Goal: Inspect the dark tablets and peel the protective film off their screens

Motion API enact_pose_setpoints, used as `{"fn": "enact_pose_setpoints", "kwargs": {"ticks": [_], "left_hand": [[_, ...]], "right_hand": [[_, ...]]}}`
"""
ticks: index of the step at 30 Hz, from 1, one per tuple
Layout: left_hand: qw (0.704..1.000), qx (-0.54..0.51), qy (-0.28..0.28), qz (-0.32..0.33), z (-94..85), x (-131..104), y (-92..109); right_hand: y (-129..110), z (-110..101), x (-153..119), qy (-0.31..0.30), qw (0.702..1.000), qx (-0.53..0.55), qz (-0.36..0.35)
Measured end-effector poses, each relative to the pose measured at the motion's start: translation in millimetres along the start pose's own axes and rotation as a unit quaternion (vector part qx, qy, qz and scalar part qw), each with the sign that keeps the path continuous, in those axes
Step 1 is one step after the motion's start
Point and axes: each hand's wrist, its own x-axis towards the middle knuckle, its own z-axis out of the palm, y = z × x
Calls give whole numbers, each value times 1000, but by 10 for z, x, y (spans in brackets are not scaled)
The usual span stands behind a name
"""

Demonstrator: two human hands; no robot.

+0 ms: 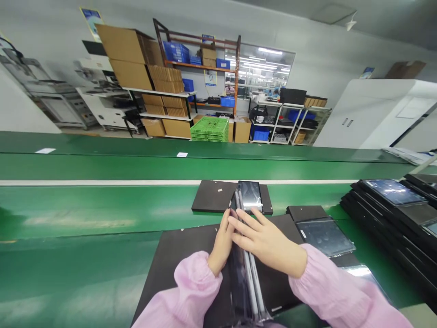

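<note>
Upright, silver-edged tablets (250, 278) are held between left hand (221, 242) and right hand (261, 238). Beyond them, a black board (212, 197) is seen.

Factory workshop: green worktop (85, 205), storage rack (236, 77), stacked cartons (126, 50).

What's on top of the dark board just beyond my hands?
A flat screen-like panel lies on the right part of the dark board, with a small pale patch to its left. The surface beneath the panel is covered; the upright panels hide a bit more.
</note>
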Motion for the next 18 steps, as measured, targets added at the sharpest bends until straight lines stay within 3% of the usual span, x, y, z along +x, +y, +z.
{"fn": "enact_pose_setpoints", "kwargs": {"ticks": [2, 5, 7, 9, 11, 13, 15, 16, 18], "left_hand": [[998, 16, -40, -40, -58, 5, -16], [988, -17, -100, -117, -163, 70, 38], [978, -78, -107, -159, -252, 78, 74], [972, -133, -96, -170, -342, -6, 83], [965, -179, -89, -170, -395, -195, 66], [961, -205, -68, -172, -375, -429, 45], [957, -213, 4, -198, -262, -605, 48], [952, -203, 42, -225, -167, -639, 62], [942, -161, 66, -287, 121, -586, 103]], "right_hand": [[-1, -186, -97, -43, 993, -97, -52], [21, -293, -241, 19, 990, -126, -68], [17, -309, -332, 98, 993, -67, -1], [1, -315, -395, 172, 975, 33, 137], [-12, -303, -412, 215, 911, 169, 308], [-40, -255, -390, 237, 812, 316, 430], [-117, -167, -359, 261, 725, 414, 485], [-174, -111, -348, 274, 697, 440, 495], [-278, 21, -337, 295, 674, 435, 519]]}}
